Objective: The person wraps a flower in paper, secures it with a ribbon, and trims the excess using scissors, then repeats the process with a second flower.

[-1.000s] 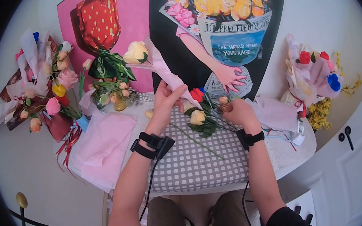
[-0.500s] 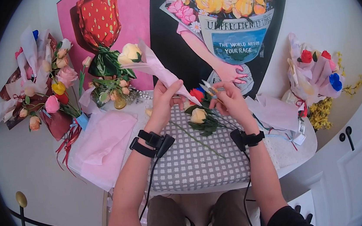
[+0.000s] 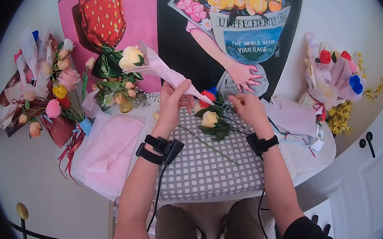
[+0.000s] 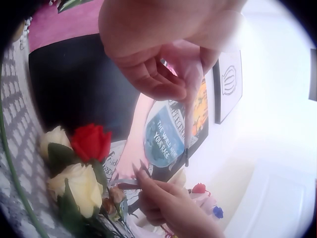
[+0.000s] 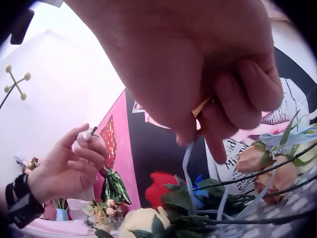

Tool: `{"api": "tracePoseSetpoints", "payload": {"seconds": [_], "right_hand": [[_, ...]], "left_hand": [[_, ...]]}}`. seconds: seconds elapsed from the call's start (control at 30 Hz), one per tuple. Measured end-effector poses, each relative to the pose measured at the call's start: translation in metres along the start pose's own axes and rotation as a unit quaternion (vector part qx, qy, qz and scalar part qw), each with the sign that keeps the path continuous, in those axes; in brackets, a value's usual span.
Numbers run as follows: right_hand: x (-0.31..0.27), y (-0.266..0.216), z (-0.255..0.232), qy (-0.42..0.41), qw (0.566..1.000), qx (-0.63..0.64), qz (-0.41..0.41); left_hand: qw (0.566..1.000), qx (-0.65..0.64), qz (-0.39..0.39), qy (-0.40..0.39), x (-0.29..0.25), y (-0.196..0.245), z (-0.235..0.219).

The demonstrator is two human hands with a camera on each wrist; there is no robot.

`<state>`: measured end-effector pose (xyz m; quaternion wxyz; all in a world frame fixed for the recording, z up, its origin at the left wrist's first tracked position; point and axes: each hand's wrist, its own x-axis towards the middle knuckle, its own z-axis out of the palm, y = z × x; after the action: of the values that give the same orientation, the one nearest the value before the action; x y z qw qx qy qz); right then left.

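Observation:
My left hand [image 3: 171, 104] grips a cone of pale pink wrapping paper [image 3: 164, 70] by its narrow lower end, and a cream rose [image 3: 130, 58] shows at the top. To the right, my right hand [image 3: 251, 110] holds scissors, whose yellow handle [image 5: 200, 107] peeks out between its curled fingers. A pale blue ribbon [image 5: 187, 168] hangs from the thumb and fingertips of that hand. Just below the hands, a red rose [image 4: 91, 142], another cream rose [image 3: 209, 119] and small peach roses [image 5: 275, 178] lie together, their dark stems running toward the right.
A grey checked cushion [image 3: 206, 173] lies on the white table, with a loose green stem [image 3: 208, 145] across it. Pink paper [image 3: 111, 145] is at left. Wrapped bouquets [image 3: 49, 82] stand at left and others [image 3: 334, 73] at right. Posters [image 3: 233, 28] lean behind.
My right hand lifted with the scissors showing, then came down to the ribbon by the flowers. The wrapped rose in my left hand has shifted slightly left.

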<state>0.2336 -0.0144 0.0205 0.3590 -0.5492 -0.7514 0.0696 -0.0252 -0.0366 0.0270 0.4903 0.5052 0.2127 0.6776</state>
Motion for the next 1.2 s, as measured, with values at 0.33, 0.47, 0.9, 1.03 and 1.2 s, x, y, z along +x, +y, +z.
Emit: {"api": "tracePoseSetpoints", "payload": {"seconds": [0.33, 0.47, 0.9, 1.03, 1.2], "right_hand": [[0.023, -0.002, -0.007, 0.342, 0.891, 0.009, -0.299], [0.002, -0.023, -0.013, 0.112, 0.968, 0.219, -0.047], [0.001, -0.026, -0.009, -0.037, 0.977, 0.209, -0.015], [0.006, -0.01, 0.014, 0.066, 0.967, 0.221, -0.105], [0.009, -0.011, 0.015, 0.078, 0.952, 0.284, -0.08]], "left_hand": [[1.0, 0.003, -0.015, 0.008, -0.001, -0.003, 0.001], [1.0, 0.031, 0.0, 0.0, -0.001, 0.0, 0.003], [0.999, 0.043, -0.021, 0.008, -0.003, -0.002, 0.007], [0.998, 0.054, -0.027, 0.008, -0.003, -0.004, 0.006], [0.998, 0.062, -0.032, 0.006, -0.005, -0.004, 0.01]]}}
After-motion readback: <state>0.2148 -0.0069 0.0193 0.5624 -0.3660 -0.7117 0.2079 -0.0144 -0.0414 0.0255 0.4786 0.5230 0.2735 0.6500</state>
